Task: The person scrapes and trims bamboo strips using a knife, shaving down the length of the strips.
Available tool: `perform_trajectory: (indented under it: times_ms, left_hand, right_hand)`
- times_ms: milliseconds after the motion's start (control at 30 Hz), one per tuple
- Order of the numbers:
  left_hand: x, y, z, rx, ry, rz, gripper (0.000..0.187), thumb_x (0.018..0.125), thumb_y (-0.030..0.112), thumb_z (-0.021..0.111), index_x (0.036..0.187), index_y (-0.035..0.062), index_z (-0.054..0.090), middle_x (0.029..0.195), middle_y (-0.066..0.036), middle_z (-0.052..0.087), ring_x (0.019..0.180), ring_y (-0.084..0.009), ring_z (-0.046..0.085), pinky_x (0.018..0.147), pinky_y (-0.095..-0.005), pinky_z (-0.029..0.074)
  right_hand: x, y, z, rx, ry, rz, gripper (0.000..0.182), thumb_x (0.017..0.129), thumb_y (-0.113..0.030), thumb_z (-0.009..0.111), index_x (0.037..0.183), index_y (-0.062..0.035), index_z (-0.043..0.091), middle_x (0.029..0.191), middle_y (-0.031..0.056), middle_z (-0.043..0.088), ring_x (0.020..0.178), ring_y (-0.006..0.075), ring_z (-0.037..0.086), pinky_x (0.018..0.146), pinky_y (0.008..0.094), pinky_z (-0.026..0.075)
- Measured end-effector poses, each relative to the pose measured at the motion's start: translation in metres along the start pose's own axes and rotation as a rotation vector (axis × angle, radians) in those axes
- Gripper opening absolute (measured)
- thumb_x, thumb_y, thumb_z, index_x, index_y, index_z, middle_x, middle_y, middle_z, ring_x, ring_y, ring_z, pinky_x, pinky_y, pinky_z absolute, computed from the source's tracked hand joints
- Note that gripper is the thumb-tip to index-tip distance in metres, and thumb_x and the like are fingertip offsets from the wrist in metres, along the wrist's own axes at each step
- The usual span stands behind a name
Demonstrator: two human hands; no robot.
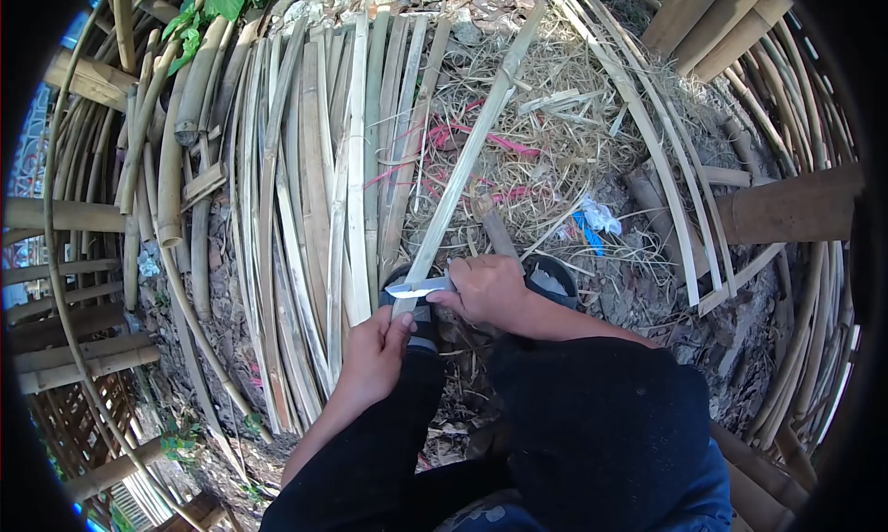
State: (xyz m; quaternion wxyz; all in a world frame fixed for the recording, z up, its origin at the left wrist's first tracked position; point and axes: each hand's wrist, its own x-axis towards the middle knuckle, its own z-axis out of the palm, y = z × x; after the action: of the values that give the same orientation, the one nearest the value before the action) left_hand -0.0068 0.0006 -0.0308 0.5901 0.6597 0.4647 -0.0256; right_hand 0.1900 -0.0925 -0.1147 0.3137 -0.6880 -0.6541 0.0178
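A long split bamboo strip (468, 167) slants up and away from me, its near end between my knees. My left hand (372, 358) pinches that near end, thumb on top. In my right hand (486, 290) is a knife (418, 289), gripped with the fist around its handle, which the fingers hide. The blade points left and lies across the strip, just beyond my left thumb and fingers.
Many bamboo strips (312, 162) lie side by side on the left. Shavings (555, 143) and pink string (449, 136) cover the ground ahead. Longer thin strips (659, 153) lean at right. Bamboo poles (791, 206) stand on both sides. My shoes (552, 278) are beneath my hands.
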Motion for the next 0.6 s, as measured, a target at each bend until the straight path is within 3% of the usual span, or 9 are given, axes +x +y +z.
perform_trajectory:
  times_ms: [600]
  left_hand:
    - [-0.001,0.005,-0.001,0.08,0.025,0.069,0.03,0.105,0.022,0.053,0.087,-0.0006,0.061,0.057,-0.004,0.049,0.052,-0.011,0.045,0.051,-0.0312,0.037]
  right_hand:
    - [-0.002,0.01,-0.004,-0.039,0.047,0.063,0.05,0.09,-0.05,0.066,0.069,-0.0075,0.052,0.055,0.0075,0.055,0.05,0.0261,0.061,0.048,0.0387,0.048]
